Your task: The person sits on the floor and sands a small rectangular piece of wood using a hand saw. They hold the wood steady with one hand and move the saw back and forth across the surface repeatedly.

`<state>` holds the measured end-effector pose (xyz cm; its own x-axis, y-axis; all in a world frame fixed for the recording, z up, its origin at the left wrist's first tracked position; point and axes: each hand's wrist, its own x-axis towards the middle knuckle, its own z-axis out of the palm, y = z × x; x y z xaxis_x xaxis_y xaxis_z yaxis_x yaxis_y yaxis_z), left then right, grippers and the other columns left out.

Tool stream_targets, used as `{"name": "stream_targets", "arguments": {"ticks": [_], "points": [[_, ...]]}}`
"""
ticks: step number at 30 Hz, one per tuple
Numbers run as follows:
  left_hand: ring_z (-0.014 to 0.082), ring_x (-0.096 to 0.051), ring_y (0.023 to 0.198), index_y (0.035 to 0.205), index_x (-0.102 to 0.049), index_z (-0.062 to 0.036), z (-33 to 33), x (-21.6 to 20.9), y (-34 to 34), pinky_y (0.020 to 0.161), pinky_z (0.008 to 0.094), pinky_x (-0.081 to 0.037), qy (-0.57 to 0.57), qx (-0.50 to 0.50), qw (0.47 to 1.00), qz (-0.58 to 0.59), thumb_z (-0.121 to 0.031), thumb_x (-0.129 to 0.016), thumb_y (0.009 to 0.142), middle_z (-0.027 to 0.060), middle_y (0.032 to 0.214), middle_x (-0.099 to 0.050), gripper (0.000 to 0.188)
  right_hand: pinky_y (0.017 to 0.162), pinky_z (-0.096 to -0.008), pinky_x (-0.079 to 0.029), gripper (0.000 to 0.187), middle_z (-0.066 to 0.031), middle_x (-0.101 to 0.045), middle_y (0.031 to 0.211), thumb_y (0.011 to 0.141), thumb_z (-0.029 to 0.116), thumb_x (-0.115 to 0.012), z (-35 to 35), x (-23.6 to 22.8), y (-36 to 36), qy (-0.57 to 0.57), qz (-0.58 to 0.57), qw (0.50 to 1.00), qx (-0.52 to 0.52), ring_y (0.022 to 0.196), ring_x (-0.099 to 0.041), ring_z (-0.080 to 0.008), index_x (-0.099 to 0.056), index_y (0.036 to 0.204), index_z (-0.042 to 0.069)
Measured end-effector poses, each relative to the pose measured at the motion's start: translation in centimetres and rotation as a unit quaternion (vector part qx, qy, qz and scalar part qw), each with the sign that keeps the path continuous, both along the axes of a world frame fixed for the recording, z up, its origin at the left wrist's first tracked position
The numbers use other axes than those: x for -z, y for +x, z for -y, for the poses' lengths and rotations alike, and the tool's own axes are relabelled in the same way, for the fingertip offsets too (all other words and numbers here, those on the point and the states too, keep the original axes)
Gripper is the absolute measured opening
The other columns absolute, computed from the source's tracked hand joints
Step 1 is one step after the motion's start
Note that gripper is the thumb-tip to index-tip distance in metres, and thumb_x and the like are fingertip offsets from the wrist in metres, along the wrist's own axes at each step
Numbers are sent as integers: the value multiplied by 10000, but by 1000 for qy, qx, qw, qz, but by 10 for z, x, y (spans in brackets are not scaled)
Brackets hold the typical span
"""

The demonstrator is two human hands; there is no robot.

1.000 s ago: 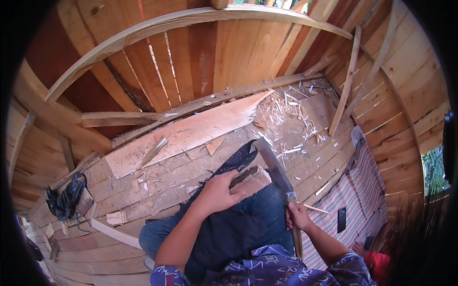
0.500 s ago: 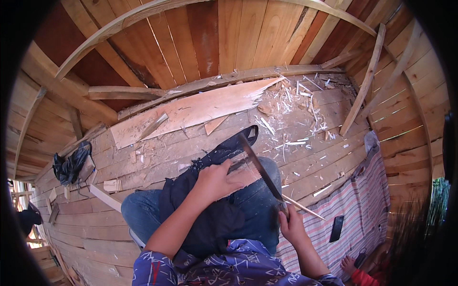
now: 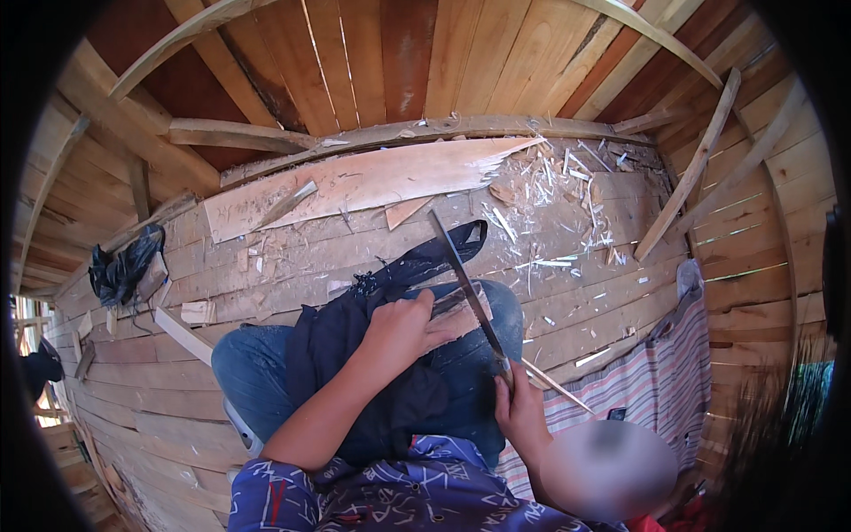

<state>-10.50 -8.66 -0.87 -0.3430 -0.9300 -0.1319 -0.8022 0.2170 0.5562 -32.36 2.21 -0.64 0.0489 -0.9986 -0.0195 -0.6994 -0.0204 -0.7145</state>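
My left hand (image 3: 397, 335) is closed around a short piece of wood (image 3: 459, 321) over my lap. In my right hand (image 3: 523, 415) is the handle of a hand saw (image 3: 464, 282) with a long, narrow, toothed blade. The blade slants up and left across the wood, just right of my left fingers; whether its teeth bite into the wood cannot be made out. A dark cloth (image 3: 324, 355) covers part of my jeans beneath the left hand. Just beyond my right hand lies a thin wooden stick (image 3: 560, 388).
A long pale board (image 3: 355, 195) with a splintered end lies along the far wall. Wood splinters (image 3: 576, 191) litter the plank floor. A black plastic bag (image 3: 127, 266) sits at left. On the right, another person leans in, blurred, over a striped cloth (image 3: 651, 372).
The saw and my right hand have shifted left, bringing the blade across the wood near my left fingers. At lower right the other person has leaned in, mostly covering the phone on the striped cloth.
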Motion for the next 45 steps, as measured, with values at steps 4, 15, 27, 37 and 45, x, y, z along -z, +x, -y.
{"name": "stream_targets", "arguments": {"ticks": [4, 15, 27, 37, 45], "points": [[391, -663, 720, 939, -552, 23, -1, 3, 4, 634, 462, -529, -11, -14, 1000, -11, -427, -774, 736, 210, 698, -644, 541, 546, -453, -493, 286, -257, -632, 736, 910, 67, -598, 3, -2, 4, -16, -16, 1000, -6, 655, -652, -414, -524, 1176, -8], [392, -669, 756, 965, -566, 32, 0, 8, 7, 658, 451, -537, -11, -9, 999, -29, -431, -787, 720, 218, 720, -653, 569, 519, -426, -482, 293, -239, -613, 675, 911, 59, -597, -3, 5, 8, -17, -35, 999, 0, 609, -652, -383, -520, 1180, -28], [418, -652, 852, 1074, -582, 57, 6, 15, 10, 764, 472, -521, 47, -21, 998, -35, -513, -784, 697, 257, 844, -653, 713, 513, -419, -479, 295, -236, -611, 668, 913, 58, -592, -17, 6, -7, -16, -17, 1000, 18, 602, -656, -376, -527, 1187, -30], [429, -621, 1037, 1238, -528, 98, 25, 17, 13, 905, 451, -495, 146, -27, 988, -42, -581, -824, 598, 308, 1054, -640, 978, 526, -431, -485, 300, -250, -617, 693, 920, 79, -592, -15, 16, -1, 10, -50, 998, 21, 626, -655, -398, -528, 1192, -32], [422, -619, 1050, 1254, -534, 100, 28, 19, 13, 926, 442, -488, 172, -18, 984, -53, -618, -812, 572, 297, 1074, -642, 1029, 528, -463, -484, 293, -261, -613, 688, 930, 89, -571, -26, -1, -9, 54, -92, 994, 22, 634, -648, -416, -509, 1195, -21]]}}
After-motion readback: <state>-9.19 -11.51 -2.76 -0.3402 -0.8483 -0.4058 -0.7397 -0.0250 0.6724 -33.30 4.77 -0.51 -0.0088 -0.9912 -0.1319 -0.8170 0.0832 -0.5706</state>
